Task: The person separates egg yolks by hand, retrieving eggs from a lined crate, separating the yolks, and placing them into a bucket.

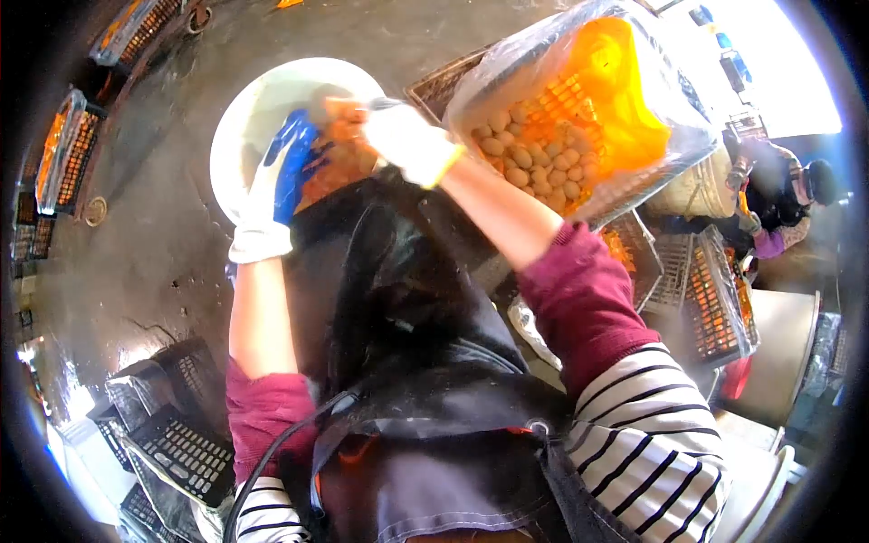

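Observation:
My left hand, in a white glove with a blue coating, reaches into a white basin. Its blue fingers look apart, with nothing visible between them. At the basin's right side, my right hand in a white glove is smeared by motion, so its grip is unclear. Something orange-red, too blurred to name, shows by the right fingers. Reddish-brown matter lies in the basin below the hands. To the right stands a plastic-lined crate holding many round, pale brown, egg-like pieces.
A black apron covers my lap, close to the basin. Black crates stand at lower left, others at far left. On the right are another crate, a large tub and another person.

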A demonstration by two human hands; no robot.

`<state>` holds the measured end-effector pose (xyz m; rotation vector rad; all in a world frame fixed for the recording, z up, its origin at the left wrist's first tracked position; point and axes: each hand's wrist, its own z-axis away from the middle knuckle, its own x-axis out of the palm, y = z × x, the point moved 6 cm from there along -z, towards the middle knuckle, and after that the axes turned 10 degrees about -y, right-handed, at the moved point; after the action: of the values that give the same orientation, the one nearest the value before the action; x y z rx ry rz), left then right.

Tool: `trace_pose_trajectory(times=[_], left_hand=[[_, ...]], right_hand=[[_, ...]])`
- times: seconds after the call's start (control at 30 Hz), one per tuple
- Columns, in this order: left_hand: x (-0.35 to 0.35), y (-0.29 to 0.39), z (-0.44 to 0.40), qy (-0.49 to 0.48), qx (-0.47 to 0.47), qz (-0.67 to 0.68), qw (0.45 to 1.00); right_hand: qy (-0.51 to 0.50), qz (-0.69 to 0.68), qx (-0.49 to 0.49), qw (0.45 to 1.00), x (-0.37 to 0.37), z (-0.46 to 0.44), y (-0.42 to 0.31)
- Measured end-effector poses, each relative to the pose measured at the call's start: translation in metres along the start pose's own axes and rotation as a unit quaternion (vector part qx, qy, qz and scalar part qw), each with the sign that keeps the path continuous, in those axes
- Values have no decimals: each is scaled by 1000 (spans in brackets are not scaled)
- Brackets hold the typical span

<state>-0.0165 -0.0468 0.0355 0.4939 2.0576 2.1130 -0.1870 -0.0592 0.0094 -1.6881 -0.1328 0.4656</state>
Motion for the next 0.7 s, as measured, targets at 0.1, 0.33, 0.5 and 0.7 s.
trace_pose_trajectory(times=[0.1, 0.33, 0.5, 0.7], left_hand=[[-8, 16, 5, 60, 65, -75, 993], [-44, -22, 1, 94, -35, -121, 988], [-35, -1, 15, 155, 56, -72, 984], [-51, -26, 4, 128, 88, 88, 984]], right_hand=[[45, 309, -174, 934, 51, -28, -51], [-94, 502, 5, 859, 74, -54, -25], [-80, 397, -130, 905, 71, -48, -44], [-138, 38, -54, 988, 54, -86, 21]])
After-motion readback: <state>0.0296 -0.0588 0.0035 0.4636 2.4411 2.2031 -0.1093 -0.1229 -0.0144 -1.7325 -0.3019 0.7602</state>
